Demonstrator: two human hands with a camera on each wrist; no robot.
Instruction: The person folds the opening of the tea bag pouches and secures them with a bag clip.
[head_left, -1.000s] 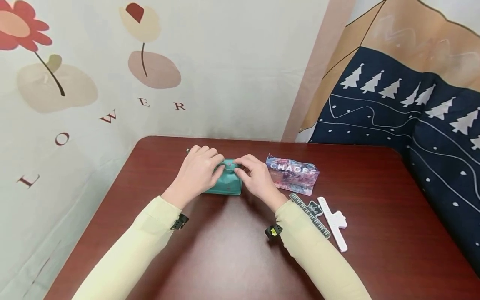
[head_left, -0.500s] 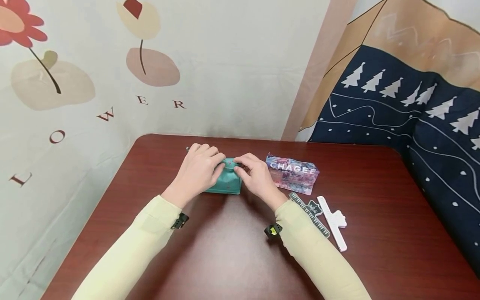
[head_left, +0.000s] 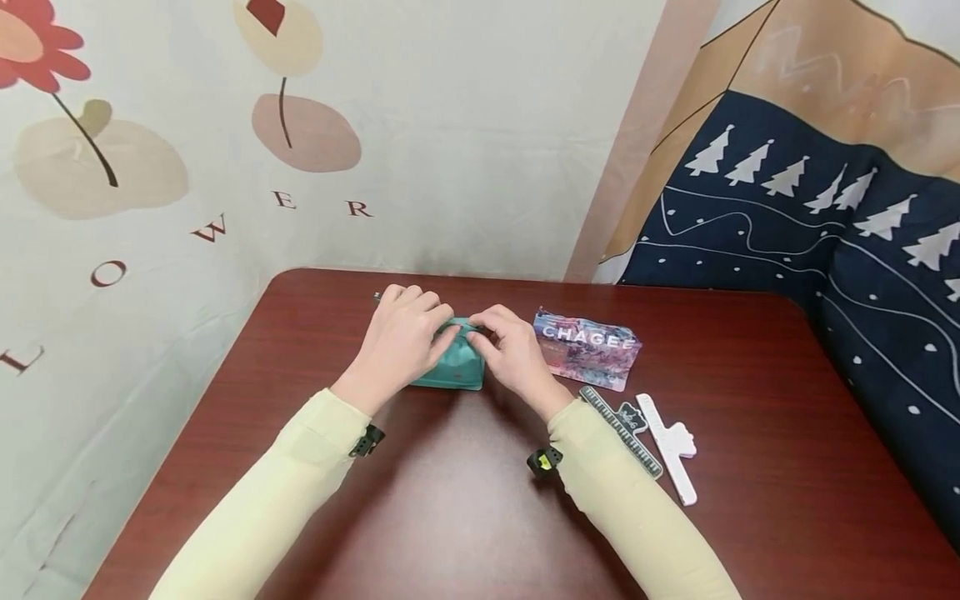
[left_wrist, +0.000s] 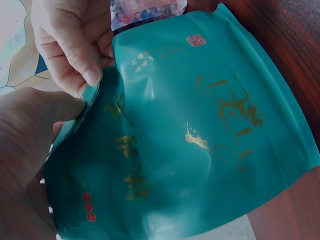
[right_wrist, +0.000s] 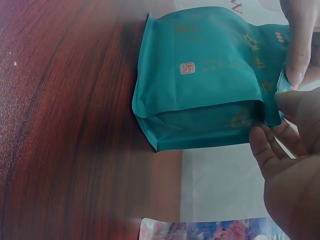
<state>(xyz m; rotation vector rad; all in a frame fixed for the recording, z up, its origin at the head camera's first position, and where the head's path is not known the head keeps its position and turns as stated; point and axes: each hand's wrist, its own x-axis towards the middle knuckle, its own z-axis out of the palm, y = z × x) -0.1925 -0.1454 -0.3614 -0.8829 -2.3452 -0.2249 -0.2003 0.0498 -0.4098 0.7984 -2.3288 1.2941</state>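
Observation:
A teal foil pouch [head_left: 457, 371] with gold lettering stands on the table between my hands. Its top edge is folded over, as the left wrist view shows. My left hand [head_left: 401, 337] pinches that fold between thumb and fingers; the left fingertips behind it are hidden in the head view. At the fold's other end, my right hand [head_left: 513, 350] pinches the corner with thumb and fingertips, close to the left thumb. In the right wrist view the pouch [right_wrist: 200, 70] shows a gusseted side and a small square seal.
Right of the pouch lies a pink-and-blue CHAGEE packet [head_left: 588, 350]. Nearer me, beside my right forearm, are a dark clip with a piano-key pattern [head_left: 621, 429] and a white clip [head_left: 667, 450]. A small thing [head_left: 377, 296] peeks out behind my left hand.
My left thumb has shifted slightly right over the fold, and less of the flap's top shows between the hands. The right hand has barely moved.

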